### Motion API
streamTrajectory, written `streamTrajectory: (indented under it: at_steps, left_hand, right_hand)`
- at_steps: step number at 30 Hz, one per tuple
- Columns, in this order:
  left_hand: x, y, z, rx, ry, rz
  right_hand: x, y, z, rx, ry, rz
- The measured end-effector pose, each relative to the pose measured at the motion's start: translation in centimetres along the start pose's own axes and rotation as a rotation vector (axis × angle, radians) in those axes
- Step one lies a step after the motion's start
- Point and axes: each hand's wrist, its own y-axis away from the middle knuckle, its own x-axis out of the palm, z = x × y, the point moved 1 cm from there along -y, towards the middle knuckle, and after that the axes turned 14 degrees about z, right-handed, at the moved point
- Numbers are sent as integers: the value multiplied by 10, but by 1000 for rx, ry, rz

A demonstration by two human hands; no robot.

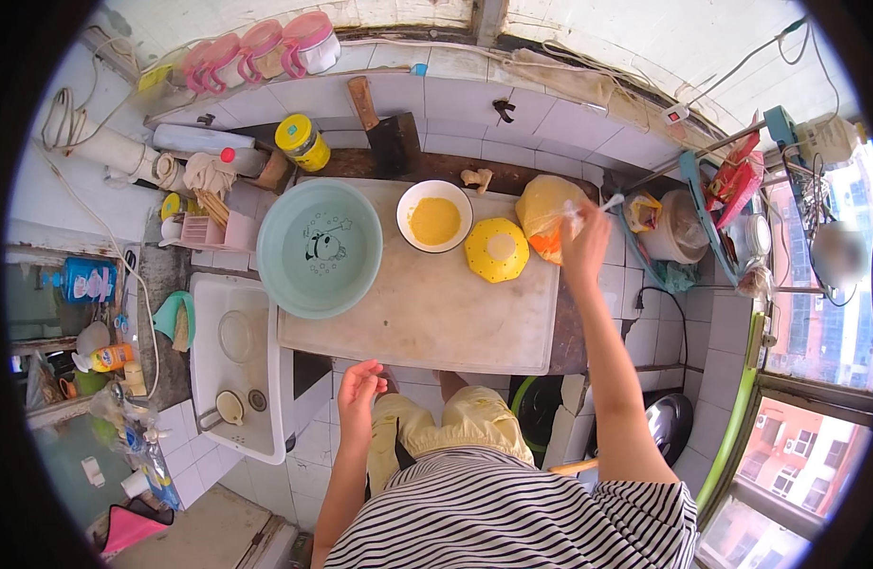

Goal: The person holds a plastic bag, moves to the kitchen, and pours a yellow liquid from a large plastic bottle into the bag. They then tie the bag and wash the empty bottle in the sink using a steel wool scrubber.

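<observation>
My right hand (587, 238) grips the gathered top of a clear plastic bag (549, 203) of yellow meal, which bears an orange print. The bag sits at the counter's back right. Just left of it is a yellow dotted bowl (497, 250), upside down. Beside that, a white bowl (434, 216) with a dark rim contains yellow meal. A large pale green basin (319, 249) with a cartoon print stands on the left of the pale board (436, 313). Off the board's front edge hangs my left hand (361, 391), fingers loosely curled around nothing.
A cleaver (390, 135) leans against the back tiles, near a yellow-lidded jar (302, 142) and a piece of ginger (477, 179). At left is a white sink (230, 370); pink-lidded jars (262, 48) line the ledge above. A shelf rack (706, 213) stands at right.
</observation>
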Motion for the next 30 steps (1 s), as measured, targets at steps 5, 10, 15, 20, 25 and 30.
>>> streamTrajectory:
  at_steps: [5, 10, 15, 20, 25, 30]
  left_hand:
    - [-15, 7, -1, -4, 50, -7]
    - [-51, 25, -6, -2, 75, -58]
    - [-106, 49, -8, 24, 118, -125]
    - [-169, 73, -17, 31, 168, -179]
    - [-221, 86, -32, 52, 158, -184]
    - [-242, 86, -42, 66, 162, -219]
  right_hand:
    - [64, 54, 28, 15, -44, 378]
    - [91, 54, 36, 103, 7, 359]
    - [86, 64, 54, 428, -467, 328]
    - [75, 94, 106, 833, -1834, 536]
    - [83, 103, 133, 800, -1783, 481]
    - [95, 87, 133, 739, -1406, 232]
